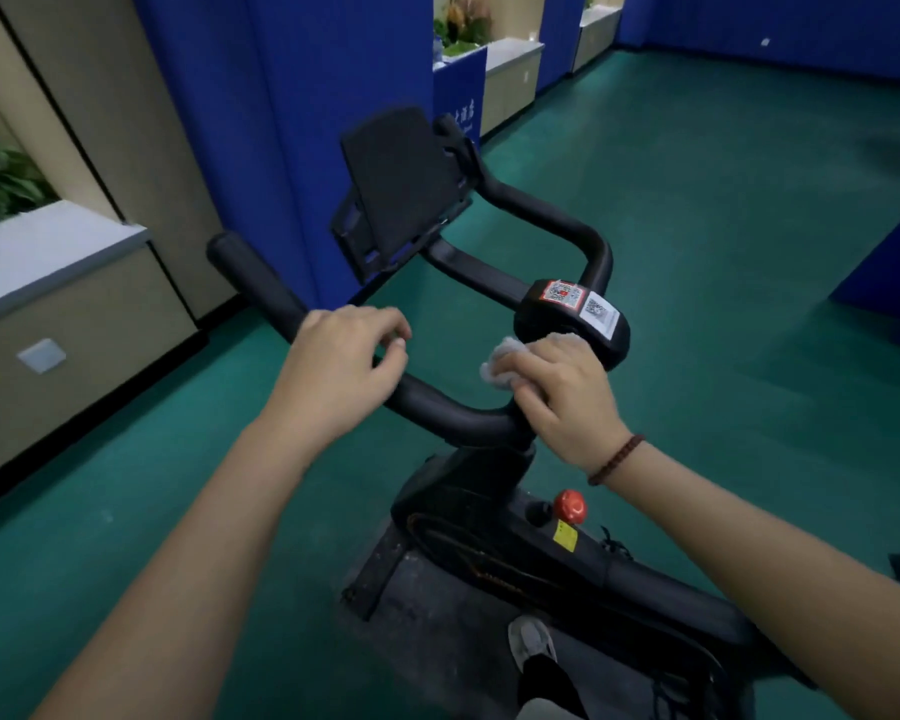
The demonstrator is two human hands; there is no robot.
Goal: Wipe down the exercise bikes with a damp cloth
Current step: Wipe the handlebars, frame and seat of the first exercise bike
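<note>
One exercise bike (489, 537) in view here, black, standing on a green floor (723, 252), with a person leaning over its handlebar (437, 402). Just one cloth (500, 363), small and white, bunched up under the right hand (562, 397). The fingers are curled round it and press it onto the middle of the bar, right below the centre pad (572, 324). That pad has two QR stickers (one red-bordered (562, 293), one plain white (601, 314)). The left hand (339, 371) sits over the left stretch of the bar with its fingers loosely curled, and it doesn't look wrapped round anything. There's one bead bracelet (614, 459) on the right wrist. One tilted black screen holder (401, 184) sits up front, and one red knob (570, 505) with one yellow label (566, 536) is down on the frame. One grey shoe (531, 644) pokes out beside the bike.
</note>
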